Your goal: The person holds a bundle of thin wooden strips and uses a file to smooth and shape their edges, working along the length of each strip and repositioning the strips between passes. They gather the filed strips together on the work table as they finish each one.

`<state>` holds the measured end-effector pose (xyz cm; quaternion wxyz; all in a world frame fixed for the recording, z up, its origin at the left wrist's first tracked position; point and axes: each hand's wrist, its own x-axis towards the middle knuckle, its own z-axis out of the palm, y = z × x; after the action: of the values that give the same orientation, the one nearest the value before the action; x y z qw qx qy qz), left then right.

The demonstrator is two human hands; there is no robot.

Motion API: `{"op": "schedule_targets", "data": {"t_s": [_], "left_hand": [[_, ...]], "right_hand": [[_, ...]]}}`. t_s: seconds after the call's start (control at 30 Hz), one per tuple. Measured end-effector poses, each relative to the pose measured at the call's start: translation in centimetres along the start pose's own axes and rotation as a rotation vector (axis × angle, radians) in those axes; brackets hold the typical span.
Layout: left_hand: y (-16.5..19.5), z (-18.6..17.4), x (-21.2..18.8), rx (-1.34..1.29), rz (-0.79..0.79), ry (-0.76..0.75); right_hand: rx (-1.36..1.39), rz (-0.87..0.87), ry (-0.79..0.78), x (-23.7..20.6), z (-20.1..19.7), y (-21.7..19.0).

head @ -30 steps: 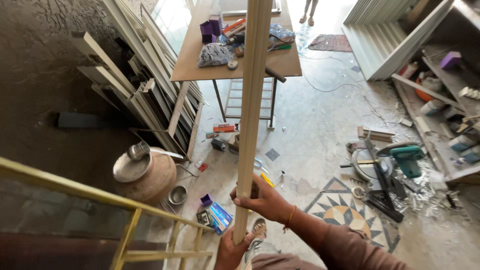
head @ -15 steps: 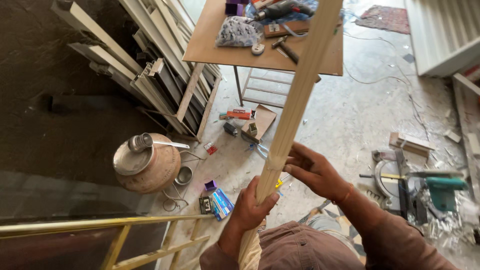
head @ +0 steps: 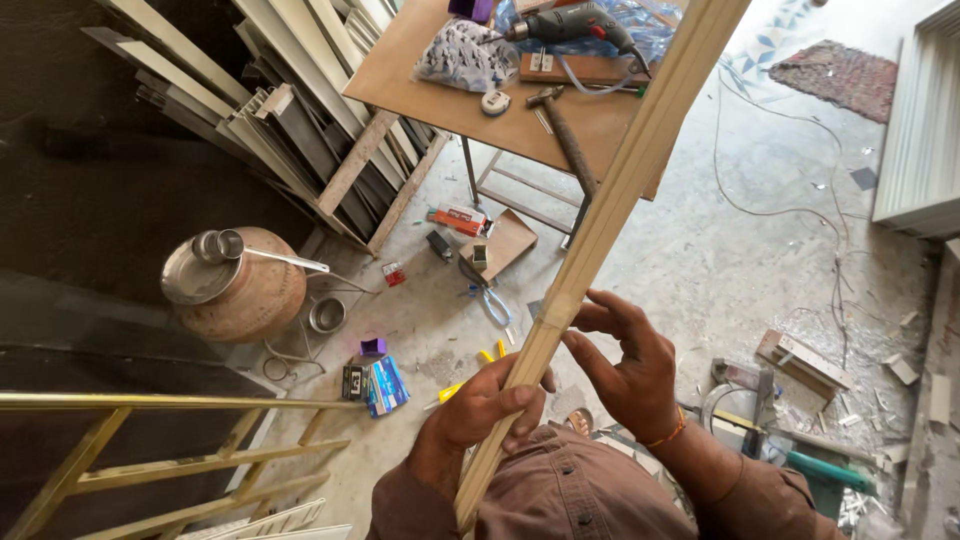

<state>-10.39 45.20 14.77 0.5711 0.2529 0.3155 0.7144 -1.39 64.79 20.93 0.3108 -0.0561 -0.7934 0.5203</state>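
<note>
Long pale wooden strip (head: 610, 205) running diagonally from lower centre to top right, left hand (head: 478, 410) clenched around it, right hand (head: 625, 365) fingers spread, touching its edge, workbench (head: 440, 90) at top

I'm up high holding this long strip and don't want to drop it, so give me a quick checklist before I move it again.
1. Left hand grip on the long pale strip: fingers wrapped round it, ok.
2. Right hand grip: fingers open, only touching the strip near a seam, not ok.
3. Strip's path: its upper part crosses over the wooden table holding a hammer and a drill, not ok.
4. Lower end of the strip: hidden against the brown shirt, cannot tell.
5. Floor below: clay pot, tools and scraps scattered, not ok.
6. Yellow railing: apart from the strip, ok.
</note>
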Motion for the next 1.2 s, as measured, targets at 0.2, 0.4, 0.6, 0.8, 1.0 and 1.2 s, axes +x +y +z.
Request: {"op": "schedule_targets", "data": {"t_s": [0.2,0.4,0.6,0.8,1.0,1.2], "left_hand": [[-1.9,-0.4,2.9,-0.166,-0.018,0.030],[-0.6,-2.3,2.9,-0.174,-0.010,0.031],[0.7,-3.8,1.9,-0.274,-0.058,0.005],[1.7,-4.6,0.4,-0.208,-0.044,0.024],[2.1,-4.9,-0.6,-0.210,-0.048,0.036],[2.0,-4.9,-2.1,-0.264,-0.060,0.017]], "right_hand": [[-0.182,-0.097,0.010,1.8,-1.9,2.3],[-0.180,-0.106,-0.023,4.3,-0.8,2.6],[-0.182,-0.141,0.034,4.6,1.7,2.2],[-0.154,-0.090,-0.052,5.5,2.7,2.3],[-0.138,-0.032,-0.137,6.4,3.1,1.9],[-0.109,0.037,-0.263,6.2,3.6,1.7]]}}
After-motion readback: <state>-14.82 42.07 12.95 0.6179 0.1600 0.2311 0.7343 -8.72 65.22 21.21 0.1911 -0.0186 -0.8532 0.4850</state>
